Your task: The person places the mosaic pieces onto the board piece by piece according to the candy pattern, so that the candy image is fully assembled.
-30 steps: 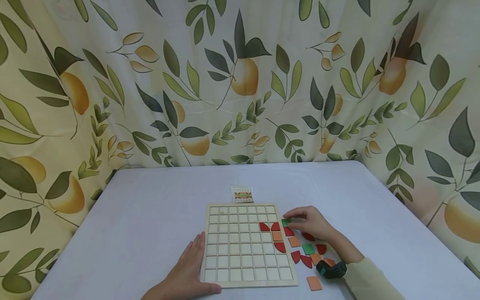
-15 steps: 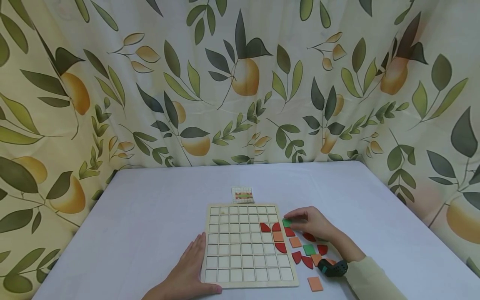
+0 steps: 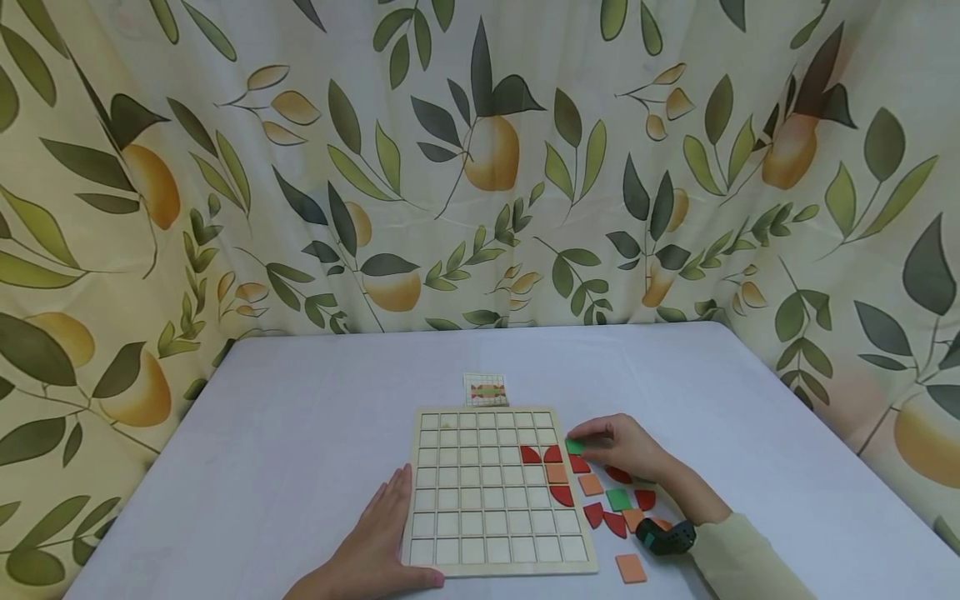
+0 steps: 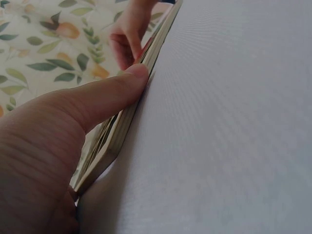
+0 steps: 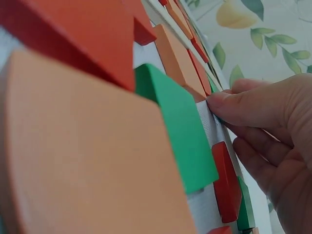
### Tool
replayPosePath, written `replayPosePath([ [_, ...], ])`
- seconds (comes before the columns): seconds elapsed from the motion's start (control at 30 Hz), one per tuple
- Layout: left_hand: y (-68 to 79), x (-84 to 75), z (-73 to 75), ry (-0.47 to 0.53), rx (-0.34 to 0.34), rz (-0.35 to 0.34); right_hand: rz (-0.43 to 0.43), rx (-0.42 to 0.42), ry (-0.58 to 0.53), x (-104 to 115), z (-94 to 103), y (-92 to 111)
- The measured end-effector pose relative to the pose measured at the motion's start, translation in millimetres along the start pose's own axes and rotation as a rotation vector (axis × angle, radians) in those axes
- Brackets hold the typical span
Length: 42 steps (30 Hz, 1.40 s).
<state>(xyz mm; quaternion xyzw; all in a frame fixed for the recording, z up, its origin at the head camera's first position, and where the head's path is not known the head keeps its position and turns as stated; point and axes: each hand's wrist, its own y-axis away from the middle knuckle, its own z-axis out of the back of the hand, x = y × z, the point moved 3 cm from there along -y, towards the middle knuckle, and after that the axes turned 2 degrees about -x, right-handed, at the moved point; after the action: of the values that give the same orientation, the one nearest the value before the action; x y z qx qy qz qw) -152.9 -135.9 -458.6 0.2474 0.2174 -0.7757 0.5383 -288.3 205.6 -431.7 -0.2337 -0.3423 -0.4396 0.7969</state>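
Note:
A wooden grid board (image 3: 480, 409) lies on the white table. Four fingers of my left hand (image 3: 369, 537) run straight along its left side, while the thumb presses the front edge near the corner; the left wrist view shows that thumb (image 4: 109, 95) against the board's edge. Just off the board's right rim, my right hand (image 3: 621, 446) pinches a green square tile (image 3: 574, 447) between thumb and fingers. In the grid sit red quarter-circle tiles (image 3: 561, 496) and an orange square tile (image 3: 556, 474). The right wrist view has the pinching fingertips mostly covering the held tile.
Loose tiles lie right of the board: several red quarter-circles (image 3: 615, 524), orange squares (image 3: 631, 569) and another green square (image 3: 618, 499), some partly under my right wrist. A small pattern card (image 3: 486, 390) lies behind the board. A patterned curtain (image 3: 300, 208) surrounds the table.

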Motion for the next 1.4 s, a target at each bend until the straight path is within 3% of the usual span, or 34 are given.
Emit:
replayPosePath([
  [0.5, 0.7, -0.8, 0.1, -0.012, -0.005, -0.023, -0.038, -0.048, -0.039, 12.6, -6.9, 2.0],
  [1.13, 1.7, -2.7, 1.5, -0.010, -0.002, -0.026, 0.113, 0.017, -0.079, 33.9, -26.2, 6.5],
  [1.4, 0.9, -1.7, 1.0, -0.017, 0.003, -0.007, 0.059, 0.035, -0.063, 47.2, -34.5, 8.8],
])
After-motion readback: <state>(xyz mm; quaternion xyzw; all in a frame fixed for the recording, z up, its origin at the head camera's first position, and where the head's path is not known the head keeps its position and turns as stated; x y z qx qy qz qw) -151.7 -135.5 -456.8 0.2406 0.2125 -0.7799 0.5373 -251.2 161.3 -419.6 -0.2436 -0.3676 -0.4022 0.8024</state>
